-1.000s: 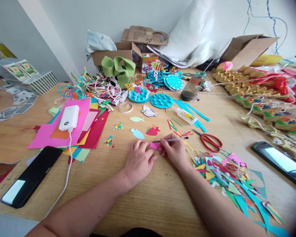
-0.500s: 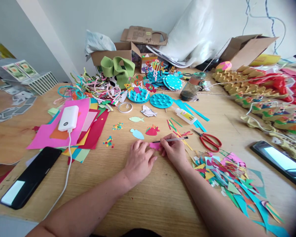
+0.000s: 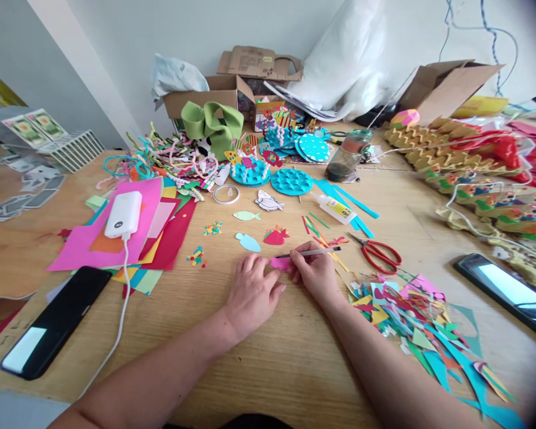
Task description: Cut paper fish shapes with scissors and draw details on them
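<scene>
My left hand [image 3: 254, 292] lies flat on the table with its fingers stretched out, the fingertips at the edge of a small pink paper piece [image 3: 280, 263]. My right hand [image 3: 316, 275] pinches a slim grey pen [image 3: 315, 252], its dark tip low over the pink paper. Just beyond are paper fish cutouts: a red fish [image 3: 276, 236], a light blue fish [image 3: 249, 242], a pale green fish [image 3: 246, 215] and a white drawn fish [image 3: 269, 201]. The hands partly cover the pink piece.
Red-handled scissors [image 3: 381, 256], a glue bottle [image 3: 336, 210] and a heap of paper scraps [image 3: 411, 310] lie to the right. Coloured sheets [image 3: 174, 238], a power bank [image 3: 124, 214] and a black phone [image 3: 56, 322] are left; another phone [image 3: 509, 292] lies far right. Blue discs [image 3: 292, 182] stand behind.
Hardly anything differs. Both hands keep their places at the pink paper, and the pen stays at nearly the same angle.
</scene>
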Demonstrator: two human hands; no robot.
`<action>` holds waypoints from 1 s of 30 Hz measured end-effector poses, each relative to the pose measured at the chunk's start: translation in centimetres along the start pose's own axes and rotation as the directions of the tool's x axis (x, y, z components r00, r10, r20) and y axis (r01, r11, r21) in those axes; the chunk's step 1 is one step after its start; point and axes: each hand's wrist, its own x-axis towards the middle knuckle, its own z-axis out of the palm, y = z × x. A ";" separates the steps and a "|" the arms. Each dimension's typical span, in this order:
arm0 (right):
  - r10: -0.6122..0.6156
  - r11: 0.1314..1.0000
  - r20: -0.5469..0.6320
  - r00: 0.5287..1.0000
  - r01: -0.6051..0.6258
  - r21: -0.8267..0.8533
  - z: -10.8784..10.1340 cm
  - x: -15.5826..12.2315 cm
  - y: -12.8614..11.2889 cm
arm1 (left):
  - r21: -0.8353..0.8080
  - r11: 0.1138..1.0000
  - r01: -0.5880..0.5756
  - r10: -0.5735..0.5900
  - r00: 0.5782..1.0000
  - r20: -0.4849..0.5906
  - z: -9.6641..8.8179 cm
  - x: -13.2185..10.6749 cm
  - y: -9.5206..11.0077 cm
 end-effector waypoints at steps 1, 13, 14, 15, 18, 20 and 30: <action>0.000 1.000 -0.002 1.000 0.000 -0.003 0.0 0.0 0.0 | -0.002 1.000 0.002 -0.002 1.000 0.002 0.0 0.0 0.0; -0.018 1.000 0.013 1.000 0.018 -0.002 0.0 0.1 0.2 | -0.026 1.000 0.007 -0.007 1.000 -0.007 0.2 0.2 -0.1; -0.017 1.000 0.012 1.000 0.017 -0.003 0.0 0.1 0.1 | -0.026 1.000 0.006 -0.006 1.000 -0.009 0.2 0.2 -0.2; -0.016 1.000 0.012 1.000 0.016 -0.004 0.0 0.1 0.1 | -0.025 1.000 0.006 -0.006 1.000 -0.010 0.2 0.2 -0.2; -0.012 1.000 0.017 1.000 0.012 -0.006 0.0 0.1 0.1 | -0.020 1.000 0.007 -0.007 1.000 -0.007 0.2 0.2 -0.2; -0.010 1.000 0.017 1.000 0.010 -0.009 0.0 0.1 0.1 | -0.021 1.000 0.007 -0.007 1.000 -0.005 0.1 0.2 -0.2; -0.018 1.000 0.021 1.000 0.018 -0.024 0.0 0.2 0.2 | -0.036 0.999 0.003 -0.004 1.000 -0.006 0.1 0.1 -0.2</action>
